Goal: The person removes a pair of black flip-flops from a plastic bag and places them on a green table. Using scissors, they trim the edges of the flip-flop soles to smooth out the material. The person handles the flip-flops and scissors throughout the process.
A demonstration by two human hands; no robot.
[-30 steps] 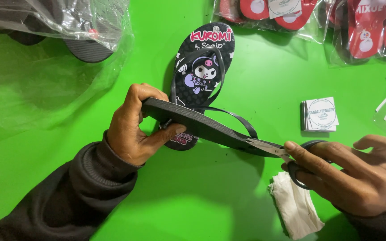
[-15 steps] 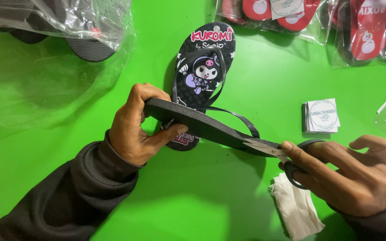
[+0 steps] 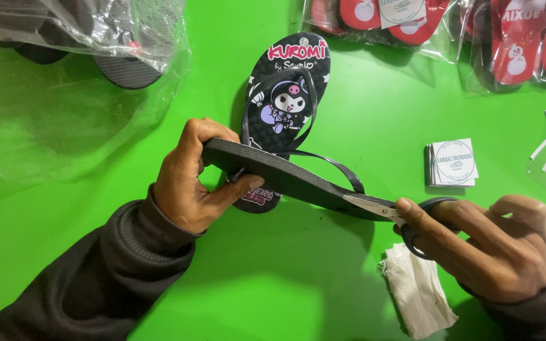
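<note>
Bright green counter (image 3: 64,252) fills the whole view, smooth, evenly lit, soft shadows under the arms; no walls or floor visible.

Left hand (image 3: 191,183) clamped on the heel end of a black flip-flop (image 3: 285,177), held edge-on above the counter, sole side facing camera, strap (image 3: 336,167) looping off the far side. Thumb under, fingers wrapped over the top edge.

Right hand (image 3: 494,249) closed through the black loops of a pair of scissors (image 3: 399,211), blades together, pale tips touching the flip-flop's toe end. Dark sleeves on both arms.

Second flip-flop (image 3: 289,95) lying flat on the counter just behind the held one, black with a cartoon character print and pink lettering, partly covered by the held one.

Folded white cloth (image 3: 415,290) on the counter below the right hand.

Small stack of square white paper tags (image 3: 453,163) to the right, well apart from the flip-flops.

Top left: crumpled clear plastic bag (image 3: 71,76) with dark sandal soles inside, spread loosely over the counter.

Top right: several clear bags of red sandals (image 3: 513,44) along the far edge.

White paper strips (image 3: 545,151) at the right edge, cut off by the frame.
</note>
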